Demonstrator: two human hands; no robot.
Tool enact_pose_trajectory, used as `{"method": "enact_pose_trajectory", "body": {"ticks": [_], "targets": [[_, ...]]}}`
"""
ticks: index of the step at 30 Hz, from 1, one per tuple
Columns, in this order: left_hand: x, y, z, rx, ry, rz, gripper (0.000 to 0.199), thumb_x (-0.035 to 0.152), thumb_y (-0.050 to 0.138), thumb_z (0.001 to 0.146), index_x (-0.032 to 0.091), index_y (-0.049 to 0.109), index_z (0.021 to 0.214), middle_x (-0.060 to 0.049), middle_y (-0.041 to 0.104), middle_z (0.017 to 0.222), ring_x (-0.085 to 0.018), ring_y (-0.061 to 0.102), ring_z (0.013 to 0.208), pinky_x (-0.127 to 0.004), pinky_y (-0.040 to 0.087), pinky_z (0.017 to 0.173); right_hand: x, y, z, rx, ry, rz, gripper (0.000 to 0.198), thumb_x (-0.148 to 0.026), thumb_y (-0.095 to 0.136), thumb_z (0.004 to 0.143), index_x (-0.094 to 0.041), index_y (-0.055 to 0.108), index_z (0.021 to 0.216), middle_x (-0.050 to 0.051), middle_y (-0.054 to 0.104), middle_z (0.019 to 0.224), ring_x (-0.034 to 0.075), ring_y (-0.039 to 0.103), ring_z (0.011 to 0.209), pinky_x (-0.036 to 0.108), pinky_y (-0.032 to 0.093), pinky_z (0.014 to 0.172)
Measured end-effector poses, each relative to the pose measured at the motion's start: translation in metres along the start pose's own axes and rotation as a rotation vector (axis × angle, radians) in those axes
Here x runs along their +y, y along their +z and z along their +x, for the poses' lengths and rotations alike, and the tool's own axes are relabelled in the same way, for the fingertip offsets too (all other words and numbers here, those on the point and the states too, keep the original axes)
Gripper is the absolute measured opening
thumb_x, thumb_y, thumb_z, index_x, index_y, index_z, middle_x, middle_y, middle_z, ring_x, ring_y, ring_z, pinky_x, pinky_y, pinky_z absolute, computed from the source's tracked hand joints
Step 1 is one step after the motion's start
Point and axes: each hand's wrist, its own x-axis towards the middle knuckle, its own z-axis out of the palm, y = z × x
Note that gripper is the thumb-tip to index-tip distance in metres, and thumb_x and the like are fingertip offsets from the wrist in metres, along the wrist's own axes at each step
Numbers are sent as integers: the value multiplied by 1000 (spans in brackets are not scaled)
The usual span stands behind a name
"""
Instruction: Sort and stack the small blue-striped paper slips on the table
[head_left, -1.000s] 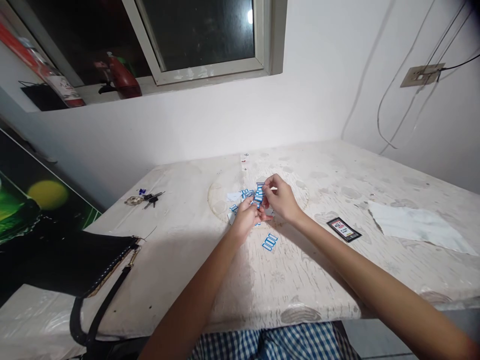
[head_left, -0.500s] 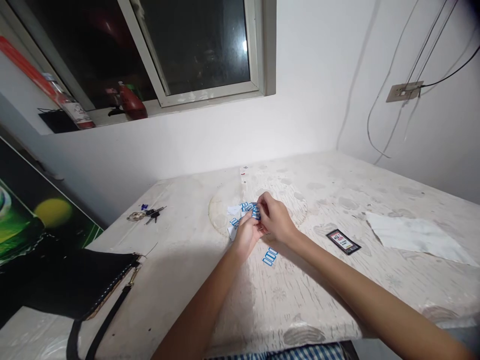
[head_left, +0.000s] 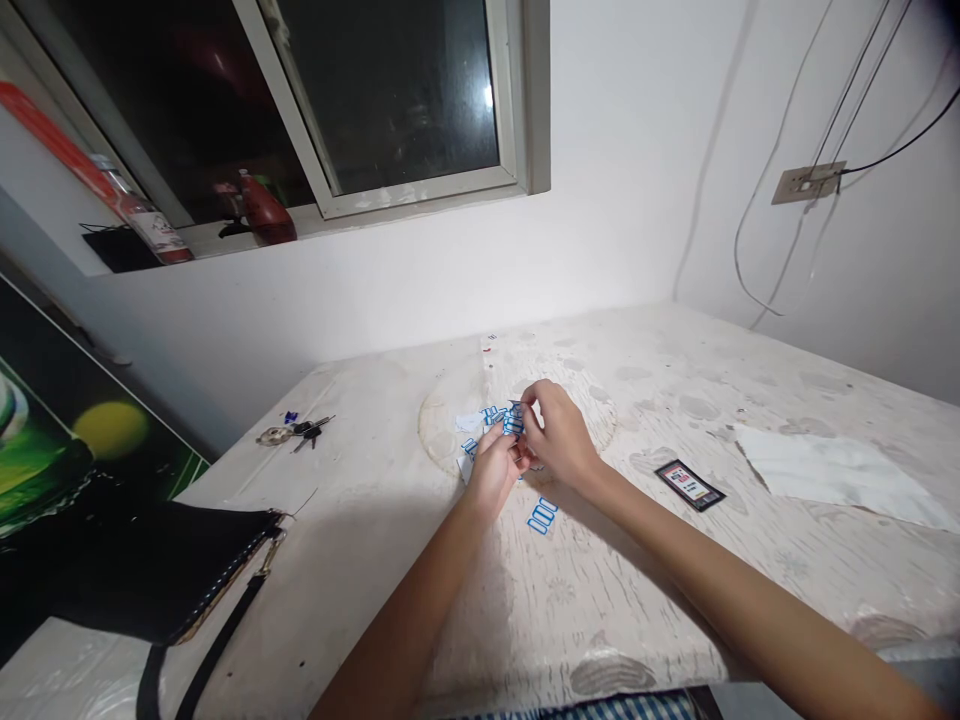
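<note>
My left hand [head_left: 492,472] is closed on a small white piece with blue rectangular outlines [head_left: 514,420], perhaps a sticker sheet. Against its upper right edge, my right hand [head_left: 559,435] is pinched, thumb to fingers; a thin dark sliver shows at the fingertips, too small to name. More blue-marked pieces [head_left: 492,414] lie just beyond the left fingers, beside a plain white scrap [head_left: 469,423]. Nearer to me, below the hands, a separate strip with blue outlines [head_left: 542,515] lies flat on the table. The palms hide part of the pile.
On the patterned tablecloth [head_left: 622,580], a dark-framed card [head_left: 690,485] and a white cloth or paper [head_left: 832,475] lie to the right. Keys [head_left: 309,430] and a black bag with a strap [head_left: 217,560] are at the left. Bottles stand on the windowsill behind.
My right hand has shifted slightly, its fingertips a little apart from the blue-marked piece and tilted up. My left hand keeps its hold. The view has moved slightly.
</note>
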Motion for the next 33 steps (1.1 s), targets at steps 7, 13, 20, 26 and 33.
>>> {"method": "enact_pose_trajectory", "body": {"ticks": [7,13,20,26,33], "targets": [[0,0,-2,-40,-32,111,9,14,47,68,16,43,76,5,44,57,-5,36,42,-27,44,58,14,-3,11,-81,150,424,33,-17,39,77,-19,58,104,2,56,84,11,48,58,24,39,57],[-4,-2,-1,-63,-42,76,10,14,47,65,18,38,69,5,42,54,-6,35,41,-26,42,56,12,0,10,-65,220,315,23,-20,47,73,-17,62,89,1,58,75,11,46,53,25,38,55],[-6,-4,4,44,-99,-29,15,30,45,73,15,46,75,1,43,59,-8,39,48,-21,35,47,10,4,5,-143,126,177,22,-18,46,75,-17,62,90,3,62,76,13,52,60,26,39,59],[-10,-5,4,65,5,37,20,22,57,61,17,45,76,4,41,57,-7,40,49,-19,28,45,15,14,-1,-178,112,99,23,-17,45,77,-19,62,92,4,61,79,16,54,68,28,41,62],[-7,-10,0,96,36,103,26,23,61,60,17,47,82,4,46,59,-8,45,50,-21,34,48,0,10,3,-36,44,104,23,-18,46,77,-23,58,96,9,52,98,23,53,86,36,44,70]]}}
